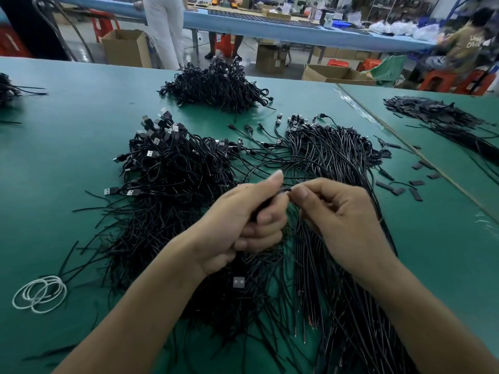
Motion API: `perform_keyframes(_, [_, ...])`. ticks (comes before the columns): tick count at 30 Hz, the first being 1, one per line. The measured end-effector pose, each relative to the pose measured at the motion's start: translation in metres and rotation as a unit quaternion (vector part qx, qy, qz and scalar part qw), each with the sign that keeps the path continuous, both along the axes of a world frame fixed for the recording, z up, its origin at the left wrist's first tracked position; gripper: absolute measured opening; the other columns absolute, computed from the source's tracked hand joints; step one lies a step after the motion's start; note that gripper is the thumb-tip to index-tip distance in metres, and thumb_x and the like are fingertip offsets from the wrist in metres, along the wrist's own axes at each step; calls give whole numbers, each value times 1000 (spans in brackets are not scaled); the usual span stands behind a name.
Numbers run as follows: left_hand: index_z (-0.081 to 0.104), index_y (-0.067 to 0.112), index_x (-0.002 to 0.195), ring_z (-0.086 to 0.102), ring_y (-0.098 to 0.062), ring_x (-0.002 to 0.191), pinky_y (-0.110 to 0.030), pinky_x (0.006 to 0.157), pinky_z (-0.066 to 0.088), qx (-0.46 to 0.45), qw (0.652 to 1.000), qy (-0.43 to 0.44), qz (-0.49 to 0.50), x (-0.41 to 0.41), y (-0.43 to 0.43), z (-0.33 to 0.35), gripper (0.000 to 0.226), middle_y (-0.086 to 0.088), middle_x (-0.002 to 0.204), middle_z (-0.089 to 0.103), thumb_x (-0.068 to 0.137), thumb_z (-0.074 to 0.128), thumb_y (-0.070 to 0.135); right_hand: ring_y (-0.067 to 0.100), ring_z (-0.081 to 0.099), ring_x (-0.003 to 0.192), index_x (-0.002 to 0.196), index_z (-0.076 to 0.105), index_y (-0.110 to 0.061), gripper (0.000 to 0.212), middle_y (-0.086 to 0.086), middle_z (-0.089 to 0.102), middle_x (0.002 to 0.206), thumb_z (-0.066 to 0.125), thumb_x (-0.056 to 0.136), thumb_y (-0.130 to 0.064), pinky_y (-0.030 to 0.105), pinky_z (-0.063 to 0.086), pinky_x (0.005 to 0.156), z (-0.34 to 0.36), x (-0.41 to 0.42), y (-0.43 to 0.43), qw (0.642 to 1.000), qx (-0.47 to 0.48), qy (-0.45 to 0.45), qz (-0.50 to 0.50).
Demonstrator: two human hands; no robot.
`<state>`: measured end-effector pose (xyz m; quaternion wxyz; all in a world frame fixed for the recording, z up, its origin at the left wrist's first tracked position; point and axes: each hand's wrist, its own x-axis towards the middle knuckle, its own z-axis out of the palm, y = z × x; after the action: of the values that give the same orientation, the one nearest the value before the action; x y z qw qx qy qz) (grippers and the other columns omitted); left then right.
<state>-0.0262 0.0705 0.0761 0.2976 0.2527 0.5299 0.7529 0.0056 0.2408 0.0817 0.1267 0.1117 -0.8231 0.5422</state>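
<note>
The left hand (243, 225) is curled in a fist round a thin black cable (282, 190), thumb laid straight along its top. The right hand (343, 220) pinches the same cable narrowly between thumb and forefinger, just beside the left thumb tip, its other fingers folded under. The cable is held above the near middle of the table (67, 157), a matte green sheet. A flat rectangular plug (239, 282) with a silvery metal face shows below the left fist; whether it belongs to the held cable I cannot tell. To the left lies a tangled pile (172, 168) of glossy round cables, its boxy plugs bunched at the far side and its cut ends splayed near. To the right a sheaf (337, 157) of cables runs straighter, near to far, with fine red-tipped bare ends (310, 323) at the near side. A heap (216, 87) of looped cables sits far middle. Thin white loops (40, 294) lie flat at near left. Short flat black sleeves (417, 182) are scattered at right.
</note>
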Motion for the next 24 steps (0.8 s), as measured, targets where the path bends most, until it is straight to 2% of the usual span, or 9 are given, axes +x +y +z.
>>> perform_keyframes(4, [67, 16, 69, 45, -4, 39, -15, 39, 35, 138, 988, -49, 54, -4, 2, -1, 50, 8, 50, 47, 102, 39, 42, 9, 39, 49, 77, 66, -30, 24, -1, 54, 60, 55, 98, -36, 30, 34, 47, -11, 8, -8, 991, 104, -56, 56])
perform_keyframes(7, [76, 8, 98, 73, -18, 74, -20, 61, 57, 145, 978, -20, 148, -6, 9, -7, 45, -7, 80, 74, 96, 43, 39, 10, 37, 44, 75, 62, -22, 29, 2, 55, 62, 52, 101, -28, 23, 32, 42, -10, 15, -10, 975, 188, -72, 99])
perform_keyframes(10, [68, 8, 113, 73, -24, 99, -27, 81, 58, 42, 958, 117, 260, -9, 15, -18, 39, -12, 103, 75, 99, 43, 34, 6, 47, 46, 71, 57, -25, 30, -16, 59, 65, 52, 100, -32, 18, 35, 44, -1, 17, -5, 961, 250, -65, 96])
perform_keyframes(12, [71, 15, 102, 73, -14, 91, -29, 75, 58, -71, 929, 225, 286, -7, 17, -22, 30, -5, 93, 76, 105, 45, 31, 2, 56, 57, 71, 61, -29, 27, -25, 61, 68, 57, 97, -34, 15, 39, 51, 6, 15, 0, 960, 269, -24, 76])
perform_keyframes(14, [68, 16, 76, 66, -9, 65, -33, 56, 53, -166, 913, 271, 257, -3, 18, -22, 42, -2, 67, 69, 105, 44, 35, 2, 62, 67, 76, 70, -28, 15, -19, 65, 72, 68, 90, -34, 14, 43, 59, 14, 11, 5, 969, 241, 17, 47])
perform_keyframes(16, [64, 16, 63, 57, -12, 43, -23, 42, 43, -186, 944, 203, 181, 1, 17, -19, 56, 0, 49, 60, 106, 38, 41, 6, 65, 69, 76, 73, -26, 11, -14, 68, 71, 75, 84, -32, 12, 43, 63, 20, 9, 10, 981, 185, 46, 42])
perform_keyframes(19, [64, 18, 58, 37, -8, 30, -16, 35, 30, -163, 980, 90, 74, 4, 11, -10, 65, 6, 38, 42, 105, 32, 50, 13, 68, 66, 76, 73, -23, 12, -8, 70, 65, 76, 82, -33, 22, 51, 64, 24, 7, 10, 989, 112, 66, 67])
perform_keyframes(21, [54, 17, 51, 28, -6, 27, -14, 32, 24, -102, 994, 18, 32, 6, 9, -4, 62, 8, 35, 33, 100, 38, 53, 9, 64, 60, 78, 74, -22, 15, -5, 70, 66, 75, 79, -36, 26, 52, 59, 21, 6, 6, 995, 54, 70, 51])
perform_keyframes(24, [43, 19, 49, 26, -2, 26, -13, 28, 21, 12, 995, -98, -23, 6, 4, 4, 56, 10, 35, 30, 97, 42, 48, 8, 47, 49, 76, 71, -28, 16, -4, 62, 60, 67, 82, -42, 24, 39, 44, 10, 5, -4, 999, -22, 45, 10])
